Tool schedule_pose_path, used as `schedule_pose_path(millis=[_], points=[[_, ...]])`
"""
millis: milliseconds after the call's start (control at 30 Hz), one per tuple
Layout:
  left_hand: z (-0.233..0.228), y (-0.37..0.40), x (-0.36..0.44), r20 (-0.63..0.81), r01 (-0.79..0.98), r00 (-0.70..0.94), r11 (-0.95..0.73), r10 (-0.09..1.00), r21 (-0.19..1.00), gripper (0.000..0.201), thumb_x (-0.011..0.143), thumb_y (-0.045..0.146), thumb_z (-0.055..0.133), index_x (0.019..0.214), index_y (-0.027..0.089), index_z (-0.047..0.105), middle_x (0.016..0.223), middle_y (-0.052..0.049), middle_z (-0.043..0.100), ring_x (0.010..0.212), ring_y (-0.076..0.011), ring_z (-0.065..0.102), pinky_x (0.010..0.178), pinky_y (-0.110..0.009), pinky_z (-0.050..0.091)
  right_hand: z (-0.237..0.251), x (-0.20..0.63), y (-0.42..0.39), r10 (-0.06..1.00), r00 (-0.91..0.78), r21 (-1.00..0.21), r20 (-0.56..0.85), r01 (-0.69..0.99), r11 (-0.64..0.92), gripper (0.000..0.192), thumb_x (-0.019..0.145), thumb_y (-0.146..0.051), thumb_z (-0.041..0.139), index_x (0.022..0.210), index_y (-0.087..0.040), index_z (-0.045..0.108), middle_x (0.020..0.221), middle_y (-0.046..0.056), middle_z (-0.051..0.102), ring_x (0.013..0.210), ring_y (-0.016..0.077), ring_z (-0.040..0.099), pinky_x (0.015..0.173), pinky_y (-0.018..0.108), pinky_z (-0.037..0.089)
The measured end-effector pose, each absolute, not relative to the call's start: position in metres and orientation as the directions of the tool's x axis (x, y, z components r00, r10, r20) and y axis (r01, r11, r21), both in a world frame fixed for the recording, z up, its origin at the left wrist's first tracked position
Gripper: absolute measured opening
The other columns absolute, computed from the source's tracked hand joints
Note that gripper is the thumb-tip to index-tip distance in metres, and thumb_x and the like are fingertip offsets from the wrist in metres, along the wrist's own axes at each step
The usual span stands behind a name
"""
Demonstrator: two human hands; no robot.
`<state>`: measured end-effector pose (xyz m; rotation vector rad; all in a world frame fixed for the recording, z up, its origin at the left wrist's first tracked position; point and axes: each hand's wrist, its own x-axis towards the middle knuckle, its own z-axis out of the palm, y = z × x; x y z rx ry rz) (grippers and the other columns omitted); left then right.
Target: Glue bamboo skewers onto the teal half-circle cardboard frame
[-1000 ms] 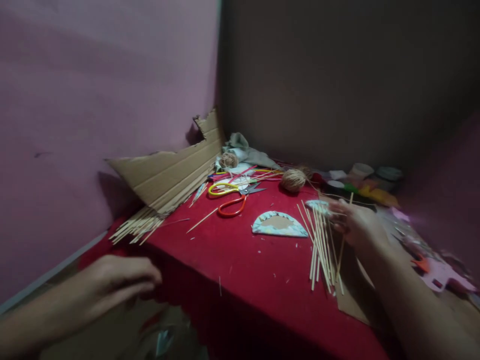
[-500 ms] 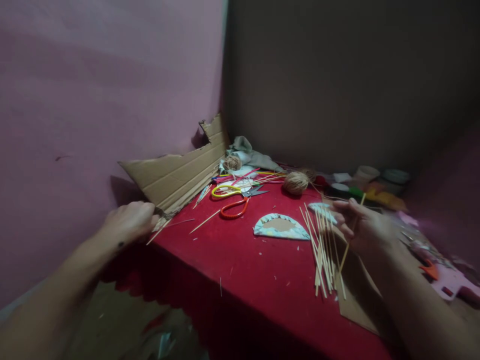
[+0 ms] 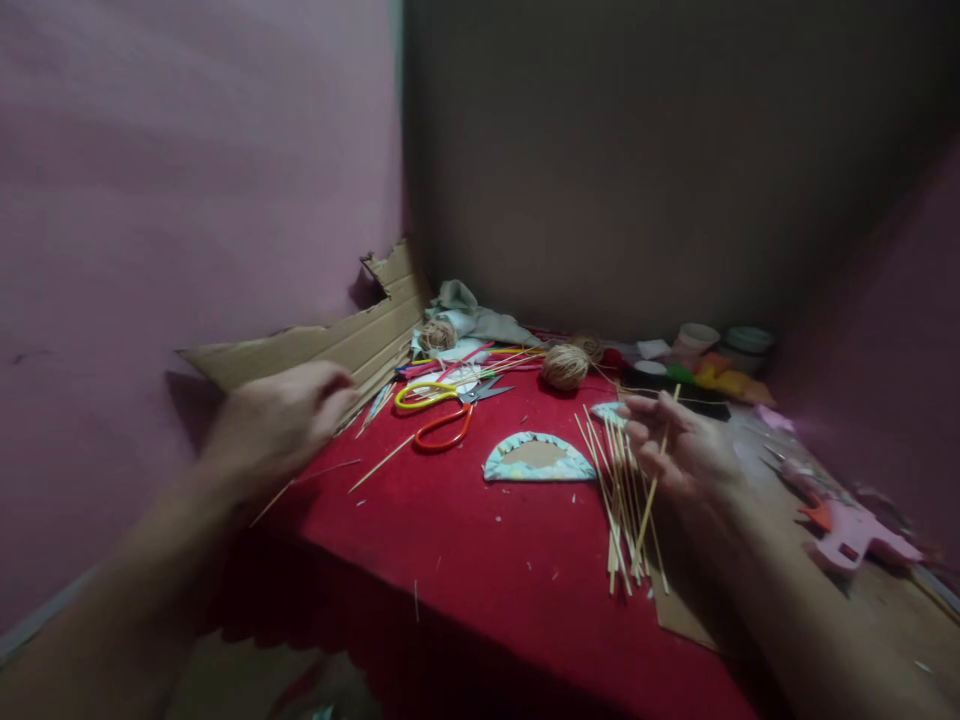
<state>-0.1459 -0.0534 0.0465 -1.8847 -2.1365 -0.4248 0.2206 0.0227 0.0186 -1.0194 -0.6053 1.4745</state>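
Note:
My right hand [image 3: 686, 450] is closed on a thin bamboo stick [image 3: 650, 500], which slants down from between the fingers. Just left of it, several similar sticks [image 3: 619, 510] lie loosely bunched on the red cloth. My left hand [image 3: 289, 415], palm down and loosely curled with thumb and index finger a little apart, hovers above the table's left edge near a cardboard sheet [image 3: 300, 350]; no object shows in it. A half-round piece [image 3: 536, 458] edged in pale blue fabric rests mid-table. Partly behind my right fingers sits another blue fabric piece [image 3: 606, 412].
Scissors [image 3: 450, 410] with yellow and red handles lie behind the half-round piece. Twine balls [image 3: 566, 367], cloth scraps [image 3: 469, 315] and containers [image 3: 694, 340] stand along the back. A pink glue gun [image 3: 855, 535] lies at right, and brown cardboard [image 3: 686, 615] lies under my right arm.
My left hand has lifted from the table's left corner and moved slightly right and up. My right hand still holds its stick. The whole view has turned a little to the right.

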Motion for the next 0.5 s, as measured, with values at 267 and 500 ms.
schedule_pose_path(millis=[267, 500], points=[[0.027, 0.124, -0.068, -0.029, 0.998, 0.059, -0.059, 0.998, 0.012, 0.025, 0.093, 0.031, 0.058, 0.109, 0.014, 0.066, 0.109, -0.010, 0.068, 0.099, -0.0210, 0.065, 0.084, -0.034, 0.053, 0.013, 0.212, 0.012, 0.999, 0.020, -0.888, 0.036, -0.458, 0.041, 0.047, 0.089, -0.058, 0.051, 0.079, -0.017, 0.072, 0.059, 0.005, 0.066, 0.048, 0.0114, 0.053, 0.046, 0.021, 0.039], [0.004, 0.140, -0.059, -0.076, 0.995, 0.070, -0.075, 0.995, -0.071, 0.036, 0.092, 0.037, 0.060, 0.122, 0.017, 0.058, 0.120, -0.009, 0.061, 0.105, -0.0216, 0.062, 0.088, -0.042, 0.055, 0.014, 0.208, -0.006, 0.929, 0.046, -0.924, 0.368, -0.093, 0.371, 0.048, 0.090, -0.063, 0.049, 0.098, -0.021, 0.071, 0.059, 0.000, 0.064, 0.046, 0.0095, 0.047, 0.044, 0.022, 0.034]])
